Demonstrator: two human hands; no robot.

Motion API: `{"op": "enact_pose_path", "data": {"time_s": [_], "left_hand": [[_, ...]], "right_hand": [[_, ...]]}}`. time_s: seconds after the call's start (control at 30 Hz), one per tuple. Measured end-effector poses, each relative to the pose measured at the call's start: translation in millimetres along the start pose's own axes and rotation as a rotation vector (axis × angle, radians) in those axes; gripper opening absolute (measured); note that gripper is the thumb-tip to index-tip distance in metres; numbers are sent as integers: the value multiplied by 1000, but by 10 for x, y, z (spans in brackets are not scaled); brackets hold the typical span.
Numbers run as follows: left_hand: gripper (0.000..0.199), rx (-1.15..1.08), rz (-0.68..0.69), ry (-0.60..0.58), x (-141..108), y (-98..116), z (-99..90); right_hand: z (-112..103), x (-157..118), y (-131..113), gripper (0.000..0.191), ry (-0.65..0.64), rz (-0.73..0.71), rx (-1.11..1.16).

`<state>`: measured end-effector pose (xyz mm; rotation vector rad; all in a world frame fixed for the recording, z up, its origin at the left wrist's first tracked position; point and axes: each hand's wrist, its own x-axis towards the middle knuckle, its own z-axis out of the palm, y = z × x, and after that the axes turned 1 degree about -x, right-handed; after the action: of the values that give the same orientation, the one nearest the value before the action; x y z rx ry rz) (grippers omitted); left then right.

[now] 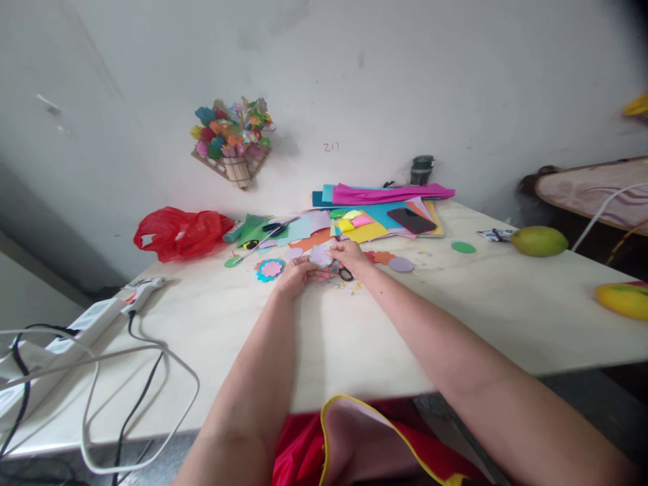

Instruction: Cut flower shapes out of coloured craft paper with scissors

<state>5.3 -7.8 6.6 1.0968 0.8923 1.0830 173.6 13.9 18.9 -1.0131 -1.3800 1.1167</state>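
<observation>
A small lavender paper flower (pixel 320 255) is between my two hands above the table. My left hand (pixel 298 275) is closed on its lower left edge, fingers extending beneath it. At its right edge, my right hand (pixel 349 256) pinches the paper. Below my right hand shows the dark handle loop of scissors (pixel 345 274); the blades are hidden. Just left of my left hand lies a layered pink and blue paper flower (pixel 270 270). A lavender paper disc (pixel 401 264) and an orange paper flower (pixel 383 258) lie to the right, with paper scraps (pixel 352 289) below my hands.
Coloured sheets (pixel 374 233), a phone (pixel 411 220) and dark-handled scissors (pixel 274 228) lie behind. A red plastic bag (pixel 182 233) sits at left. Power strips (pixel 91 327) and looping cables occupy the left edge. A mango (pixel 539 241) and a green disc (pixel 464 247) lie right.
</observation>
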Motion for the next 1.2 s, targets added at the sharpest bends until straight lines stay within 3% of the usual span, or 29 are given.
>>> {"op": "enact_pose_path", "data": {"time_s": [0.3, 0.6, 1.2], "left_hand": [[18, -1, -5, 67, 20, -13, 15], [9, 10, 6, 39, 2, -9, 35], [15, 41, -7, 18, 22, -26, 12]], "right_hand": [[39, -11, -18, 13, -16, 12, -4], [28, -10, 14, 17, -68, -3, 9], [21, -11, -5, 20, 23, 5, -8]]}}
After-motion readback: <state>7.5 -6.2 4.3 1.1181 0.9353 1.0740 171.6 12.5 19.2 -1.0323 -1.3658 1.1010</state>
